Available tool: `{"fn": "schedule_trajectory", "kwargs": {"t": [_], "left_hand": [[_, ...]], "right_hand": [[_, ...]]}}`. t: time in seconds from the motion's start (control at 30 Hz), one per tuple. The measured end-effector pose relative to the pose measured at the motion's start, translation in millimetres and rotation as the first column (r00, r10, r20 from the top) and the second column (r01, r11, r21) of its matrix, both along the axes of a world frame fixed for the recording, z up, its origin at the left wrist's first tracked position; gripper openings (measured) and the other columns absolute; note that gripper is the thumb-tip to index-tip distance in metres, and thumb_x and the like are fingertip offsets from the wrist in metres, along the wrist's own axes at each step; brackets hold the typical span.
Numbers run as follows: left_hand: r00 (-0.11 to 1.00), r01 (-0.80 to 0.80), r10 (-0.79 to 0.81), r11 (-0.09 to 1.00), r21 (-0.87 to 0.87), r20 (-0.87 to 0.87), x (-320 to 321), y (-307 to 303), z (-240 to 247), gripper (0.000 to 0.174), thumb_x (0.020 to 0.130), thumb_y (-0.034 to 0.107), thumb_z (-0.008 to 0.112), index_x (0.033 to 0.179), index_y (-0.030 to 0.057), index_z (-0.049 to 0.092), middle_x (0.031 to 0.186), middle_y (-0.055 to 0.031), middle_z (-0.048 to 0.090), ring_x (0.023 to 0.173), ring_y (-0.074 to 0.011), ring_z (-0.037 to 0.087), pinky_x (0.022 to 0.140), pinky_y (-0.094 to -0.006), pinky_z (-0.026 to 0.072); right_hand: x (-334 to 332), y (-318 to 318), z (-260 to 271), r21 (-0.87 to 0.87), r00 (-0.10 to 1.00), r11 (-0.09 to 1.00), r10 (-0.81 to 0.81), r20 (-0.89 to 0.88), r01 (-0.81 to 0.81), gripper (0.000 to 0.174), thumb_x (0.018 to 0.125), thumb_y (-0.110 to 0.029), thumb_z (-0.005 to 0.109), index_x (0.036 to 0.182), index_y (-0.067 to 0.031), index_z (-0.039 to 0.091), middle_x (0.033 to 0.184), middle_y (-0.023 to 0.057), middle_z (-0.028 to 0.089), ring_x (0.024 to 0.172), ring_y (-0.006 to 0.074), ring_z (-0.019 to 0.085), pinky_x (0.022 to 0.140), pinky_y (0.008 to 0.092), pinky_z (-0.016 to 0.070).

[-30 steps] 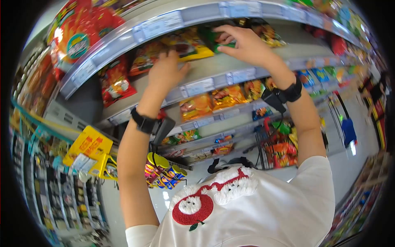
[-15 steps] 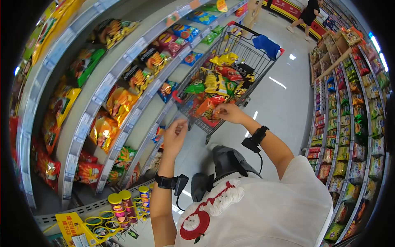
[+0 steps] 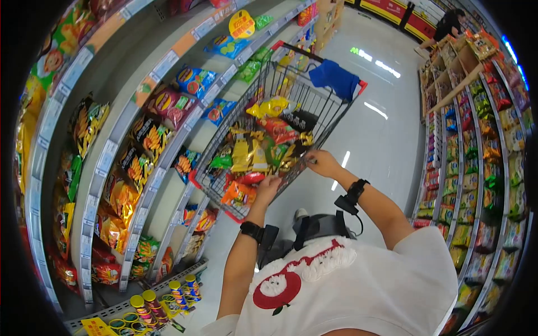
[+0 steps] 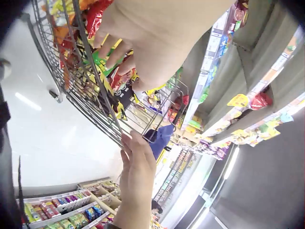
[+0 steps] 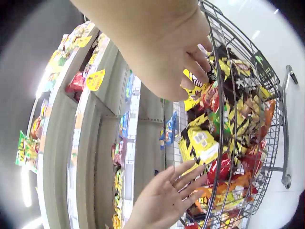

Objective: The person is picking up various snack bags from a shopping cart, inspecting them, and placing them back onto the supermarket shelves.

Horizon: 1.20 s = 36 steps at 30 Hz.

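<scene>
Over the near end of the shopping cart [image 3: 193,178], the left hand [image 3: 268,189] is beside an orange snack bag [image 3: 239,194]. Its fingers are extended above the bags in the right wrist view, where the left hand [image 5: 164,196] shows its palm; no bag is in its grip. The right hand [image 3: 323,163] is at the cart's side rim, fingers curled round the wire edge, as the right hand [image 4: 138,162] also shows in the left wrist view. Between the hands lie a yellow bag [image 5: 199,145], red and green bags and dark packets, heaped in the basket.
Shelves of snack bags [image 3: 196,83] line the left side, with more shelves [image 3: 487,168] along the right. A blue cloth [image 3: 334,78] hangs on the cart's far end. Canisters [image 3: 150,302] stand at lower left. A person in black [image 3: 448,27] is far off at upper right.
Both hands have left the upper shelf and come to the cart. The view has turned toward the aisle. Over the last half second the cart has come closer, and the right hand has taken hold of its rim.
</scene>
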<state>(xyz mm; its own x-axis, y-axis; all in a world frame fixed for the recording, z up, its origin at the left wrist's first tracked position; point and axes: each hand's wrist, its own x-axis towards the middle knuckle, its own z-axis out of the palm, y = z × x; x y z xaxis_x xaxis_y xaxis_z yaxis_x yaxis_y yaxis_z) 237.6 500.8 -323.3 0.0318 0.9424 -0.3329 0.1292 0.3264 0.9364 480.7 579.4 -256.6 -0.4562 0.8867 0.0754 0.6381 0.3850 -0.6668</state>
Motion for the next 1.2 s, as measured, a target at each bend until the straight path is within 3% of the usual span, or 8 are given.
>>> {"fn": "schedule_trajectory", "kwargs": {"t": [0.27, 0.4, 0.6, 0.67, 0.77, 0.83, 0.93, 1.2], "left_hand": [[0.99, -0.111, 0.087, 0.963, -0.247, -0.108, 12, 58, -73, 0.034, 0.083, 0.029, 0.057, 0.097, -0.0023, 0.059, 0.08, -0.0092, 0.061, 0.071, -0.0169, 0.057, 0.063, -0.0281, 0.0452], [0.885, 0.028, 0.212, 0.864, -0.503, 0.415, 10, 87, -85, 0.026, 0.087, 0.025, 0.051, 0.097, 0.0011, 0.058, 0.082, -0.0083, 0.062, 0.068, -0.0187, 0.059, 0.058, -0.0322, 0.0519], [0.813, 0.176, 0.234, 0.774, -0.608, 0.533, 16, 116, -112, 0.03, 0.09, 0.034, 0.045, 0.102, 0.0102, 0.059, 0.085, -0.0057, 0.064, 0.067, -0.0178, 0.06, 0.052, -0.032, 0.0488], [0.795, 0.36, 0.219, 0.582, -0.729, 0.566, 5, 126, -189, 0.033, 0.091, 0.037, 0.044, 0.107, 0.0123, 0.058, 0.091, -0.0039, 0.064, 0.075, -0.0171, 0.061, 0.06, -0.0327, 0.0499], [0.887, 0.437, -0.379, 0.873, -0.217, 0.263, 10, 129, -138, 0.04, 0.091, 0.042, 0.042, 0.118, 0.0139, 0.051, 0.099, -0.0031, 0.063, 0.086, -0.0187, 0.06, 0.07, -0.036, 0.0497], [0.883, 0.316, 0.148, 0.513, -0.798, 0.445, 15, 143, -189, 0.041, 0.09, 0.041, 0.044, 0.123, 0.0157, 0.047, 0.107, -0.0027, 0.06, 0.09, -0.0178, 0.059, 0.075, -0.0373, 0.049], [0.915, 0.271, 0.165, 0.425, -0.864, 0.368, 18, 157, -149, 0.04, 0.089, 0.039, 0.045, 0.122, 0.0159, 0.047, 0.11, -0.0029, 0.059, 0.093, -0.0174, 0.058, 0.077, -0.0376, 0.0483], [0.917, 0.104, 0.282, 0.517, -0.85, 0.283, 30, 156, -100, 0.037, 0.087, 0.038, 0.051, 0.116, 0.0137, 0.05, 0.112, -0.0033, 0.054, 0.093, -0.0198, 0.057, 0.076, -0.0384, 0.0485]], "right_hand": [[41, 67, -12, 0.058, 0.966, 0.969, -0.243, 0.085, 0.238, 0.032, 0.07, -0.017, 0.064, 0.098, -0.0038, 0.057, 0.093, 0.018, 0.058, 0.088, 0.0357, 0.055, 0.078, 0.0416, 0.0446], [37, 104, -29, -0.061, 0.978, 0.986, -0.147, 0.147, 0.157, 0.042, 0.072, -0.027, 0.065, 0.105, -0.0023, 0.054, 0.098, 0.0224, 0.057, 0.087, 0.0383, 0.056, 0.075, 0.0447, 0.0456], [39, 175, -61, -0.295, 0.908, 0.954, 0.081, 0.411, 0.048, 0.057, 0.077, -0.05, 0.058, 0.115, -0.007, 0.052, 0.085, 0.0208, 0.063, 0.089, 0.0365, 0.059, 0.078, 0.0428, 0.046], [39, 191, -85, -0.348, 0.867, 0.936, 0.128, 0.481, 0.055, 0.061, 0.078, -0.056, 0.054, 0.117, -0.0097, 0.053, 0.085, 0.019, 0.064, 0.084, 0.0347, 0.061, 0.073, 0.043, 0.0479], [35, 213, -127, -0.546, 0.879, 0.835, 0.213, 0.427, 0.063, 0.063, 0.08, -0.056, 0.048, 0.121, -0.0078, 0.051, 0.1, 0.0213, 0.06, 0.095, 0.0357, 0.057, 0.082, 0.0424, 0.0451], [29, 231, -143, -0.684, 0.892, 0.709, 0.179, 0.414, 0.175, 0.064, 0.081, -0.055, 0.048, 0.122, -0.0052, 0.051, 0.116, 0.0223, 0.055, 0.107, 0.0363, 0.053, 0.088, 0.0419, 0.0428], [16, 237, -146, -0.833, 0.919, 0.48, 0.125, 0.375, 0.274, 0.07, 0.077, -0.057, 0.051, 0.119, -0.0016, 0.053, 0.119, 0.0207, 0.053, 0.109, 0.0346, 0.052, 0.087, 0.0423, 0.0443], [12, 230, -143, -0.942, 0.998, 0.333, 0.045, 0.05, 0.032, 0.055, 0.073, -0.047, 0.066, 0.107, -0.0033, 0.06, 0.096, 0.0078, 0.064, 0.084, 0.021, 0.061, 0.072, 0.0391, 0.0498]]}}
